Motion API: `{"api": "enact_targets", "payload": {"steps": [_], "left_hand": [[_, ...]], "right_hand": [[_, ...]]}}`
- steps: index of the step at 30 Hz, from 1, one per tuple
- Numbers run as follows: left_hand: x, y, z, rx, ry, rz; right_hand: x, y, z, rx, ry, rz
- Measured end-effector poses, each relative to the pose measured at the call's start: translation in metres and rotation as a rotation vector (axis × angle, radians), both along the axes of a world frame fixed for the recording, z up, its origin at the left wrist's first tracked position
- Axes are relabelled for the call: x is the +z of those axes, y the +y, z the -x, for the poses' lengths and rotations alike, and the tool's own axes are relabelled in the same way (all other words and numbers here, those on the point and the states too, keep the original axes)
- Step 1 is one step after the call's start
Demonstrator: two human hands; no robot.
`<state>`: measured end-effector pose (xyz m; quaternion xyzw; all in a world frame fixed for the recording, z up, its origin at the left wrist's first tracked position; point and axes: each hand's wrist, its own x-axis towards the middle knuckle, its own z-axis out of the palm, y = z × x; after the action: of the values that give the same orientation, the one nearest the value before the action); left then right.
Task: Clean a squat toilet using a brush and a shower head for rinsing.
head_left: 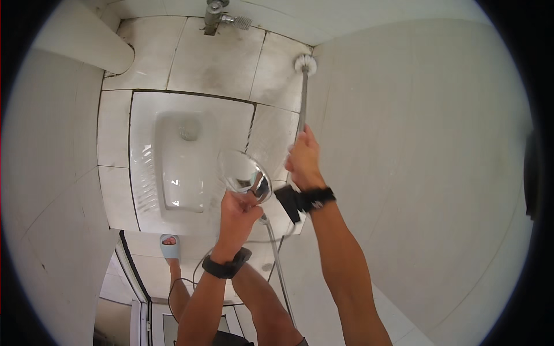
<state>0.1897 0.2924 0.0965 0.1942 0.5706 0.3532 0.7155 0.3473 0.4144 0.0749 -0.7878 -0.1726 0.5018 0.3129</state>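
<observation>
Left hand (238, 212) gripping shower head (245, 173), right hand (303, 158) gripping toilet brush (304, 64)

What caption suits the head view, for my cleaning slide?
Left hand holds a chrome shower head; right hand pushes a long brush into the corner beside the squat toilet.

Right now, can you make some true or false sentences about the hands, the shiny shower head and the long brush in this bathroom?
1. The left hand holds the shiny chrome shower head. True.
2. The right hand holds a sponge. False: it grips the thin grey handle of the long white-headed brush.
3. The brush head rests inside the white squat toilet pan. False: it touches the tiled floor in the corner by the wall.
4. Both wrists wear black bands. True.
5. A foot in a pale blue slipper stands near the pan. True.
</observation>
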Motion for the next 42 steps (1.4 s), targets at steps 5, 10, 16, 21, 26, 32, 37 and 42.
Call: {"api": "enact_targets", "payload": {"steps": [5,10,16,21,26,32,37,42], "left_hand": [[0.007,0.006,-0.005,0.232,-0.102,0.004],[0.024,0.01,0.004,0.359,-0.261,0.036],[0.012,0.005,0.001,0.346,-0.261,-0.002],[0.01,0.01,-0.015,0.331,-0.249,0.009],[0.009,-0.002,0.011,0.307,-0.096,0.086],[0.024,-0.004,-0.002,0.432,-0.126,0.035],[0.02,-0.013,0.009,0.491,-0.147,0.02],[0.03,-0.01,0.018,0.463,-0.209,0.041]], "right_hand": [[0.03,0.047,-0.095,0.532,-0.653,-0.117],[0.119,0.13,-0.117,1.347,-1.39,-0.092],[0.248,0.258,-0.079,1.646,-1.455,0.035],[0.131,0.252,-0.02,1.692,-1.779,0.391],[0.179,0.345,-0.025,2.857,-1.652,0.556],[0.124,0.297,-0.019,2.048,-1.874,0.363],[0.135,0.252,-0.047,1.882,-1.675,0.46],[0.222,0.262,-0.038,1.982,-1.607,0.205]]}}
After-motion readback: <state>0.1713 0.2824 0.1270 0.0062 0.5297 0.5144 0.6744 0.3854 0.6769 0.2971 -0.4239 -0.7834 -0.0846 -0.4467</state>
